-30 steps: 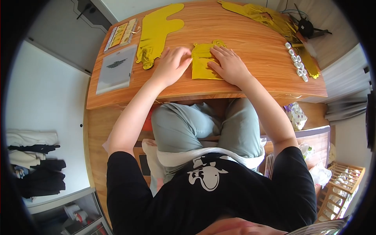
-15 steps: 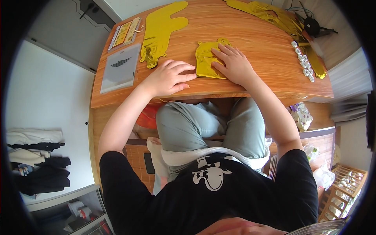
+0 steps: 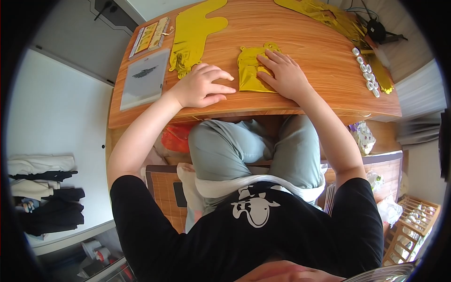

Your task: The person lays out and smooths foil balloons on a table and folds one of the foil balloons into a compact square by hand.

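Observation:
A folded gold foil balloon [image 3: 249, 73] lies flat on the wooden desk, its tabbed edge pointing away from me. My right hand [image 3: 286, 77] rests on its right side, fingers stretched out and covering part of it. Just left of the balloon, my left hand [image 3: 202, 87] is on the desk with fingers apart, holding nothing. A small gap separates its fingertips from the folded foil. Beyond the left hand a larger, flat gold foil balloon [image 3: 190, 35] is spread out, its near end partly hidden by that hand.
A pile of clear plastic bags [image 3: 145, 77] and a printed box [image 3: 149, 37] sit at the desk's left. More gold foil balloons [image 3: 333, 23] lie along the right edge beside several small white rolls [image 3: 369, 75]. A black device with cables [image 3: 377, 30] stands at the back right.
My left hand has drawn slightly away from the folded balloon's left edge, opening a gap. The right hand stays on the foil.

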`<state>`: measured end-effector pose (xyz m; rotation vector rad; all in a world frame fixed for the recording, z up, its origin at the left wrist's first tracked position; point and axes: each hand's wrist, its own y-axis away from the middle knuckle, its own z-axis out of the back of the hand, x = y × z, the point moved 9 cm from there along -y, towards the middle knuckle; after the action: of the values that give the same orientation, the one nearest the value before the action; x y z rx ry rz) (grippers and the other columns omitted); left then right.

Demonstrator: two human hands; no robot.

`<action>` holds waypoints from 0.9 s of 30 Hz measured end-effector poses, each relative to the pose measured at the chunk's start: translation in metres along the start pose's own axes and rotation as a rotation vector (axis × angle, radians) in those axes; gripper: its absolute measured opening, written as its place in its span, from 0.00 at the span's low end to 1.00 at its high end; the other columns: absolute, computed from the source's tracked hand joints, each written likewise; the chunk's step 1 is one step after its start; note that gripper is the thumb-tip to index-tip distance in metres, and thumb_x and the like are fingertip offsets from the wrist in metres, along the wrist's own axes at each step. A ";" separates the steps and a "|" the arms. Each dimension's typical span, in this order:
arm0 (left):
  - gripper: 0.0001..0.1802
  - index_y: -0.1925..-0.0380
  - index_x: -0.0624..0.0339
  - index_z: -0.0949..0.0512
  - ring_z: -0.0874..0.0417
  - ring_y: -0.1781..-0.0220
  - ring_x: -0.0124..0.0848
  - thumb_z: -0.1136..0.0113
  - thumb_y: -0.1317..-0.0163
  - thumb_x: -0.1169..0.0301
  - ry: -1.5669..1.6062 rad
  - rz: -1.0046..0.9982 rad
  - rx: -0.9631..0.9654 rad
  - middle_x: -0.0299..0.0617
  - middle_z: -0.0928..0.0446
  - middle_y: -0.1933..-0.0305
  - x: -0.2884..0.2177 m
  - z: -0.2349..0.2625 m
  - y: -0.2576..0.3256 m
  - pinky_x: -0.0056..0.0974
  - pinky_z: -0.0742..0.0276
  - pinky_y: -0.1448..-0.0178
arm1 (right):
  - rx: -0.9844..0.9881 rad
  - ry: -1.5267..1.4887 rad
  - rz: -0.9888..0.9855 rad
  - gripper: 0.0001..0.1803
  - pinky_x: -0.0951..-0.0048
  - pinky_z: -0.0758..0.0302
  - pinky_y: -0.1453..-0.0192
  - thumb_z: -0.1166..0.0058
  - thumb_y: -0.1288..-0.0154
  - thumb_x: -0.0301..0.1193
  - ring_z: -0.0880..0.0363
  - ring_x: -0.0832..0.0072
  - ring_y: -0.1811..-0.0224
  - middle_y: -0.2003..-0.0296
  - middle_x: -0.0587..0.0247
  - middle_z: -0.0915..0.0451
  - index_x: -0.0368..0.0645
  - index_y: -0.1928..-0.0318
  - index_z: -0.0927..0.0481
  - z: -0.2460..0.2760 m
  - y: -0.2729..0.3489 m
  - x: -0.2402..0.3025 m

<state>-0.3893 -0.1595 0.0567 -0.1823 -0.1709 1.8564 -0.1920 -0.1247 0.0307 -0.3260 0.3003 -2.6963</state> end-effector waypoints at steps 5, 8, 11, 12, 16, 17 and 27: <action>0.29 0.30 0.43 0.24 0.27 0.26 0.36 0.39 0.30 0.52 -0.041 0.078 -0.090 0.35 0.24 0.29 -0.021 0.002 -0.005 0.50 0.38 0.25 | 0.000 0.004 0.000 0.33 0.53 0.43 0.17 0.52 0.22 0.53 0.39 0.54 0.20 0.24 0.54 0.34 0.52 0.25 0.29 0.000 0.000 -0.001; 0.31 0.27 0.43 0.27 0.31 0.22 0.34 0.43 0.27 0.47 -0.074 0.080 0.047 0.34 0.27 0.25 -0.026 -0.012 -0.003 0.53 0.43 0.21 | -0.004 0.002 0.004 0.32 0.53 0.43 0.18 0.52 0.22 0.53 0.39 0.53 0.20 0.24 0.54 0.33 0.51 0.26 0.29 0.001 0.000 -0.001; 0.31 0.29 0.45 0.25 0.31 0.22 0.35 0.41 0.29 0.49 -0.094 0.055 0.056 0.35 0.26 0.25 -0.029 -0.010 -0.003 0.53 0.43 0.22 | -0.016 -0.005 0.010 0.32 0.53 0.43 0.18 0.52 0.22 0.53 0.39 0.53 0.21 0.24 0.53 0.33 0.51 0.26 0.28 0.002 0.000 -0.001; 0.30 0.30 0.45 0.25 0.30 0.23 0.35 0.41 0.29 0.50 -0.085 0.047 0.048 0.35 0.26 0.26 -0.029 -0.010 -0.003 0.53 0.43 0.22 | -0.013 -0.018 0.011 0.32 0.53 0.43 0.18 0.52 0.23 0.53 0.39 0.53 0.21 0.24 0.53 0.33 0.51 0.26 0.28 0.002 0.000 0.000; 0.27 0.32 0.46 0.22 0.26 0.26 0.35 0.41 0.28 0.52 -0.057 0.061 0.073 0.36 0.25 0.27 -0.023 -0.011 -0.007 0.51 0.40 0.24 | -0.004 -0.031 0.012 0.33 0.54 0.43 0.18 0.51 0.23 0.53 0.39 0.53 0.21 0.24 0.53 0.33 0.51 0.26 0.28 0.002 -0.001 0.001; 0.27 0.32 0.46 0.22 0.26 0.26 0.35 0.41 0.28 0.52 -0.061 0.059 0.071 0.36 0.25 0.27 -0.021 -0.008 -0.015 0.51 0.40 0.24 | -0.008 -0.029 0.012 0.33 0.54 0.43 0.18 0.51 0.23 0.53 0.39 0.53 0.21 0.24 0.53 0.33 0.51 0.26 0.28 0.003 0.000 0.000; 0.49 0.19 0.48 0.45 0.44 0.17 0.60 0.47 0.31 0.33 0.052 0.514 -0.313 0.59 0.41 0.19 -0.004 -0.042 -0.105 0.63 0.52 0.16 | 0.009 -0.025 0.027 0.31 0.52 0.42 0.18 0.57 0.22 0.52 0.39 0.57 0.20 0.25 0.55 0.33 0.47 0.28 0.27 -0.005 -0.002 -0.003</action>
<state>-0.2810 -0.1322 0.0385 -0.5304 -0.4089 2.3248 -0.1914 -0.1213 0.0263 -0.3498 0.2832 -2.6641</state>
